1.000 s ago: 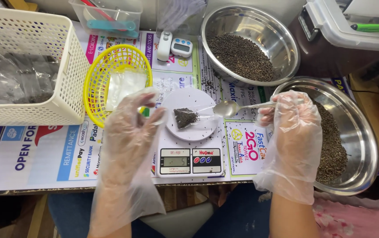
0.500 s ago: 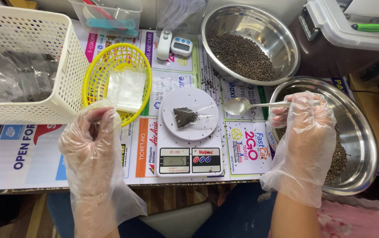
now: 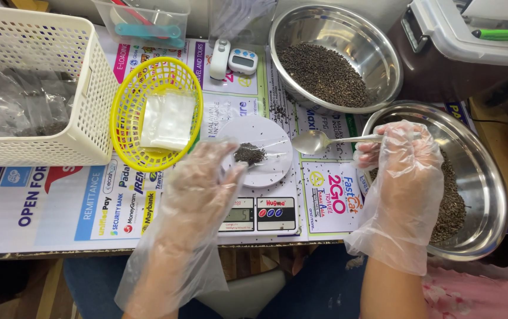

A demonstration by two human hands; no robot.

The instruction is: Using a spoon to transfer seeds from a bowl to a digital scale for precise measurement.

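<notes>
At the far left stands a white mesh basket (image 3: 29, 88), with a yellow basket (image 3: 159, 112) of clear packets just right of it. The left hand (image 3: 197, 195) (gloved in loose plastic) reaches with fingers spread to the near-left edge of the small bag of dark seeds (image 3: 250, 154) on the white scale (image 3: 260, 171). Right of the scale, the right hand (image 3: 401, 177) pinches a metal spoon (image 3: 319, 142) by its handle, bowl empty, beside the near steel bowl (image 3: 484, 195) of seeds

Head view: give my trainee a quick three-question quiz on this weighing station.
1. True or false: the spoon is heaped with seeds.
2. Which hand reaches the small packet on the scale? A) left hand B) right hand
3. What lies in the yellow basket?

Key: 1 false, it looks empty. 2 A. 3 a stack of clear bags.
</notes>
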